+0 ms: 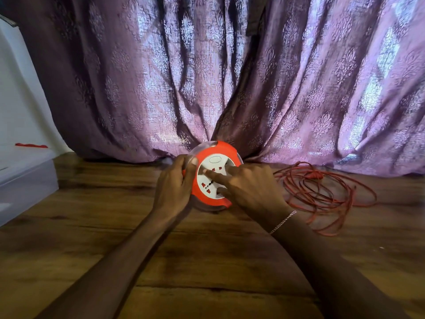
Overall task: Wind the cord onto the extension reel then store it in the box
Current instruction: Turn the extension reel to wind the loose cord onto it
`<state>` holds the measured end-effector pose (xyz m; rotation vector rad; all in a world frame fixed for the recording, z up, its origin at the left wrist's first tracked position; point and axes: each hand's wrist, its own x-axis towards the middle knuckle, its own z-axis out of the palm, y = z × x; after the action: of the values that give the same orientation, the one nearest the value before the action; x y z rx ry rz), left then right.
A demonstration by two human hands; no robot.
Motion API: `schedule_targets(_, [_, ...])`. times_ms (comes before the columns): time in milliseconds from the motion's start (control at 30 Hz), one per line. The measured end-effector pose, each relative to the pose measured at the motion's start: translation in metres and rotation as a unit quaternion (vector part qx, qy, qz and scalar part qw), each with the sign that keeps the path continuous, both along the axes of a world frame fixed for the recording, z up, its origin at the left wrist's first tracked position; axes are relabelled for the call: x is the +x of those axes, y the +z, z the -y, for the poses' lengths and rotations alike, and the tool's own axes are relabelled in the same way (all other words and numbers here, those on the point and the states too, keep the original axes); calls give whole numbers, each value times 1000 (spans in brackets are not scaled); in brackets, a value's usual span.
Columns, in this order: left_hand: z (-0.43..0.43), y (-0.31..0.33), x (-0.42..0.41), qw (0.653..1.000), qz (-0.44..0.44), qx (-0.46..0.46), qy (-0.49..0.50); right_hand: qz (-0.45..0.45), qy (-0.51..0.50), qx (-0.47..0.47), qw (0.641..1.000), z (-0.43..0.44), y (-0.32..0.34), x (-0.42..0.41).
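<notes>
Reel (218, 149) on floor (207, 261), between both hands. Left hand (174, 183) grips rim, fingers curled round edge. Right hand (250, 187) lays straight fingers on white face. Cord (315, 175) heaped loose, right of right fingers. Risks: tangled loops snag during winding; reel twists out of one-sided grip.

Near side: bare wooden floor (207, 261) runs between the forearms up to the reel (220, 148).
Left: a clear box (27, 180) stands well apart from the reel, with bare boards between.
Right: loose loops of cord (322, 192) cover the floor near the reel.
Behind: the curtain (138, 88) hangs to the floor, touching the reel's far side.
</notes>
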<state>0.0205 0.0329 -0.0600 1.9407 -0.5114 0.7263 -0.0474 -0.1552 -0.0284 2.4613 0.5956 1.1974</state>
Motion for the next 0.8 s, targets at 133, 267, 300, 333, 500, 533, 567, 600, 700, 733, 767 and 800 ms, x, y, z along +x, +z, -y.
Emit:
schedule_targets(133, [4,-1,-4,1000,15,-9,1,17,-40,113,993,-8,-2,0])
schedule_targets(267, [10,-1,-8,999,30,-10,7,-78,-102,357,925,-22,1,-3])
schedule_targets(300, [10,-1,-9,999,33,-10,5,-102,-96,418,898,-24,1,-3])
schedule_targets(333, [10,-1,-9,999,34,-11,3,-117,-86,469,871,-26,-1,-2])
schedule_targets(500, [8,-4,-4,999,26,-22,5,-171,-50,521,835,-15,3,0])
schedule_targets(533, [8,-4,-3,999,20,-32,5,-150,-58,460,873,-7,7,-1])
schedule_targets(567, [8,-4,-1,999,16,-42,5,-112,-57,389,913,1,11,-3])
schedule_targets(600, [8,-3,0,999,11,-49,5,-72,-33,325,942,9,15,-5])
schedule_targets(700, [7,-4,3,999,6,-52,12,-28,30,156,987,22,24,-12])
schedule_targets(733, [7,-5,4,999,6,-50,13,-32,34,108,993,22,22,-11])
schedule_targets(767, [6,-5,5,999,4,-48,15,-37,33,73,996,21,18,-9])
schedule_targets(800, [6,-5,6,999,1,-45,17,-40,28,51,998,18,15,-7])
